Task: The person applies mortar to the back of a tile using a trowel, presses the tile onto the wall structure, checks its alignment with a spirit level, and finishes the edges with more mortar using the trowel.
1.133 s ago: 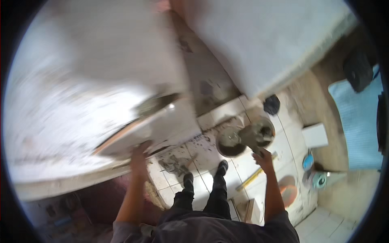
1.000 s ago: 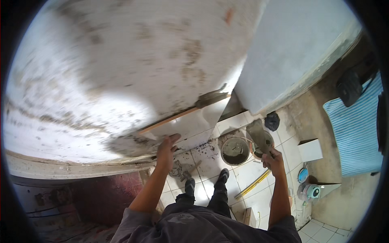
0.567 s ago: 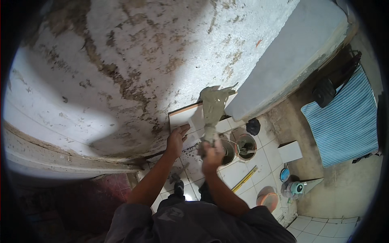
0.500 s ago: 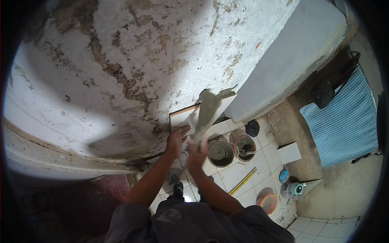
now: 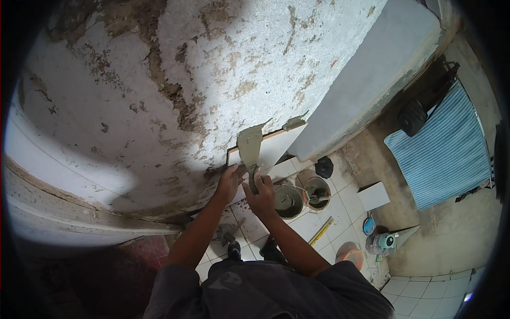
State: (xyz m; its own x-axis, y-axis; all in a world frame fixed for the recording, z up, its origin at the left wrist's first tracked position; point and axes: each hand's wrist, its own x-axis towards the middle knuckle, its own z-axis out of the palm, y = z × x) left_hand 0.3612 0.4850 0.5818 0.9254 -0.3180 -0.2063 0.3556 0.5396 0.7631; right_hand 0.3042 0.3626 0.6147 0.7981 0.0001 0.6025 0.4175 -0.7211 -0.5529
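Lettering examined: none legible. The dark shirt (image 5: 276, 290) bears a pale print (image 5: 226, 280), its outline too indistinct to read as word or number. Any marking on the yellow bar (image 5: 321, 231) is too small to make out.

White tile floor (image 5: 341, 204): two mortar buckets (image 5: 289, 217) side by side, black bundle (image 5: 324, 167) near far edge. Yellow bar (image 5: 321, 231) mid-floor; orange tub (image 5: 362, 260) toward right edge.
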